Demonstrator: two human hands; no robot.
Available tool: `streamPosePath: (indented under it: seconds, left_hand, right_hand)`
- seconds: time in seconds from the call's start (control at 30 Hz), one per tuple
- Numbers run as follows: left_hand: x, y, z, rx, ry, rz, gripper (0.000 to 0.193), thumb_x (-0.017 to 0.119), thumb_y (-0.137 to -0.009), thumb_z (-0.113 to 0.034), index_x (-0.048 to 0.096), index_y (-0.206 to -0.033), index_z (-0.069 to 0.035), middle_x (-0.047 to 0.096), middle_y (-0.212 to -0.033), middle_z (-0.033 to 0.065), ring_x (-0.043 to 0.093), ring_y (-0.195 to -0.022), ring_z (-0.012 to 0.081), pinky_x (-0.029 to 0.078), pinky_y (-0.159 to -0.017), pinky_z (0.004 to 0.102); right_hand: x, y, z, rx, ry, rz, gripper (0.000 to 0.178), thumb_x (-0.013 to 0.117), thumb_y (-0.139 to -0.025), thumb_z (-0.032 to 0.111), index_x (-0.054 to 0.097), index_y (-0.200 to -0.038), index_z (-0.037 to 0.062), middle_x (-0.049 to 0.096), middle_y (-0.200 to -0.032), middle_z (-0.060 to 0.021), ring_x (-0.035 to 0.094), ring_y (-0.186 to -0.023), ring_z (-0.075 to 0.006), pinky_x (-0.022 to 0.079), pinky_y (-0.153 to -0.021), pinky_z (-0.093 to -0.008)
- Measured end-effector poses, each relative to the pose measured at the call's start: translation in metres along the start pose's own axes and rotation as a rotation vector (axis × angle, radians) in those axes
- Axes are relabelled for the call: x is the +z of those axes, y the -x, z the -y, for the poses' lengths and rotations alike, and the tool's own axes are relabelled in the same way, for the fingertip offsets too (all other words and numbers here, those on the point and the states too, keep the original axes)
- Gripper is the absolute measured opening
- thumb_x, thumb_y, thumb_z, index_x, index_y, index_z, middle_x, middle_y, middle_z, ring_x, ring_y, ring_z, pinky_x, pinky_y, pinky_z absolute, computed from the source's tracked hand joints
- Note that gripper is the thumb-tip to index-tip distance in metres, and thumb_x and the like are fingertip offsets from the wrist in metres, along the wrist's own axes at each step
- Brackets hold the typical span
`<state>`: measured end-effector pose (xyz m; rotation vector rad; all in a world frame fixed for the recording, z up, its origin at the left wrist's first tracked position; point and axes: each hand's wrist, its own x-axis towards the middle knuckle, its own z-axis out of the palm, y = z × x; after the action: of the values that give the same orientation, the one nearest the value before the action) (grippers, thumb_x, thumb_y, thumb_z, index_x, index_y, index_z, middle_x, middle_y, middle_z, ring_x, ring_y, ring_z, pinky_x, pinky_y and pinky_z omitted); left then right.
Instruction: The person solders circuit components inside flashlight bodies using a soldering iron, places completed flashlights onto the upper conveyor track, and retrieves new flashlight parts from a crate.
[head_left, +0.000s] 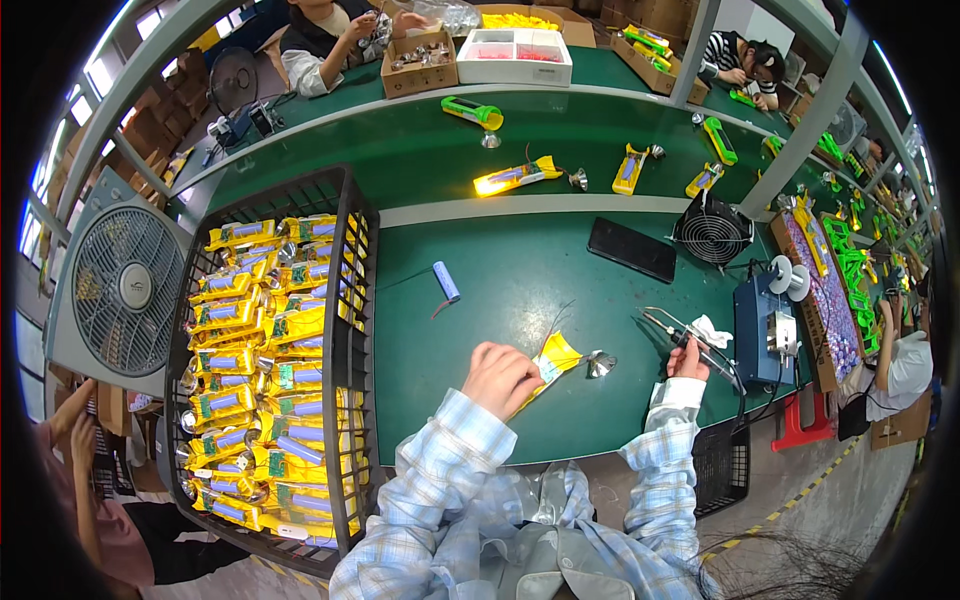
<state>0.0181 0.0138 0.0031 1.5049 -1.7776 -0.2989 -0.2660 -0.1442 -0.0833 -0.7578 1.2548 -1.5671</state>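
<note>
My left hand [503, 378] is closed on the near end of a yellow flashlight housing [558, 353] at the front of the green bench; its fingers hide that end. Thin wires rise from the far end of the housing. A shiny cone-shaped reflector [601, 364] lies at its right side. Farther right, my right hand [688, 360] grips a soldering iron [683, 335] with a bent metal tube at its front, pointing up and left, apart from the housing. A loose blue battery cell [447, 282] with a red wire lies left of the middle.
A black crate [345, 400] filled with yellow housings stands at left, beside a box fan [130, 285]. At right are a blue soldering station [762, 330], a solder spool [790, 278] and a small black fan [713, 232]. A phone [632, 250] lies behind. Co-workers sit beyond the raised shelf.
</note>
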Motion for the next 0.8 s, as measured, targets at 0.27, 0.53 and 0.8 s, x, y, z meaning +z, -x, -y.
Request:
streamPosePath:
  seconds: [0.27, 0.53, 0.8]
  left_hand:
    - [0.016, 0.007, 0.005, -0.029, 0.018, -0.117, 0.008, 0.069, -0.074, -0.013, 0.064, -0.077, -0.008, 0.056, -0.077, 0.0028, 0.054, -0.077, 0.0203, 0.037, -0.081, 0.0355]
    - [0.024, 0.012, 0.006, -0.152, 0.078, -0.15, 0.009, 0.074, -0.068, -0.01, 0.067, -0.074, -0.008, 0.051, -0.069, 0.0037, 0.05, -0.068, 0.0214, 0.04, -0.07, 0.0338]
    - [0.022, 0.008, 0.0, -0.136, -0.033, -0.167, 0.01, 0.075, -0.068, -0.012, 0.067, -0.074, -0.01, 0.048, -0.065, 0.0018, 0.049, -0.065, 0.0211, 0.038, -0.066, 0.0336]
  right_hand:
    - [0.016, 0.05, 0.028, -0.024, -0.076, 0.142, 0.019, 0.057, -0.088, 0.021, 0.054, -0.097, 0.0048, 0.052, -0.057, -0.0047, 0.046, -0.039, -0.0107, 0.036, -0.033, -0.0224]
    - [0.041, 0.113, 0.048, 0.03, 0.103, 0.4, 0.02, 0.064, -0.081, 0.018, 0.05, -0.087, 0.0051, 0.053, -0.06, -0.0032, 0.045, -0.046, -0.0069, 0.035, -0.042, -0.0191]
    - [0.045, 0.118, 0.049, 0.064, 0.121, 0.38, 0.024, 0.066, -0.08, 0.021, 0.05, -0.086, 0.0039, 0.054, -0.061, -0.0044, 0.047, -0.047, -0.0074, 0.037, -0.044, -0.0194]
